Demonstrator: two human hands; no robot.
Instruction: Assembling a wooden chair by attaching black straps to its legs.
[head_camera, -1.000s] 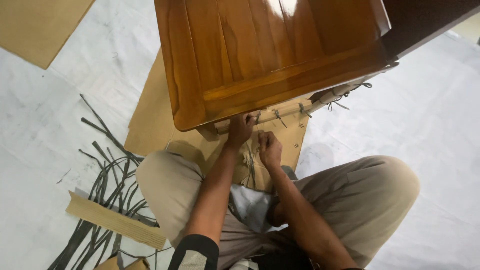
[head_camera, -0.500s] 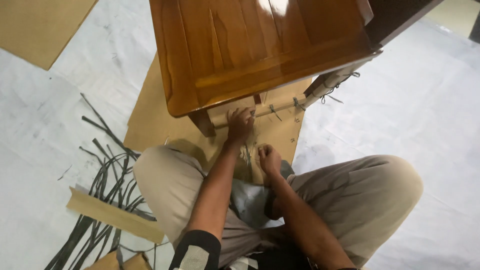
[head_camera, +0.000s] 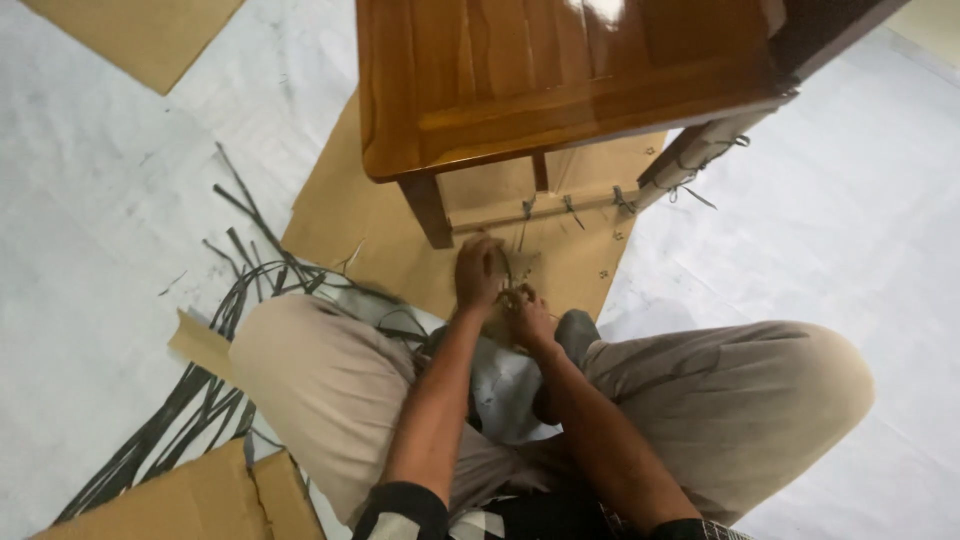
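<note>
Pinching thin dark strands (head_camera: 512, 290), both hands (head_camera: 505, 295) clenched together below the glossy brown wooden chair (head_camera: 560, 80).

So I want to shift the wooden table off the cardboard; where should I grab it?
Probably the near front leg just under the wooden table top, coming from the left: it stands bare and upright there, while the left hand and right hand crowd the tied rail.

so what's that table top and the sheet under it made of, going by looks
The table top looks like solid wood with a glossy varnish: visible grain and bright glare spots. The sheet under it looks like plain brown cardboard: matte, flat, with cut edges.
</note>
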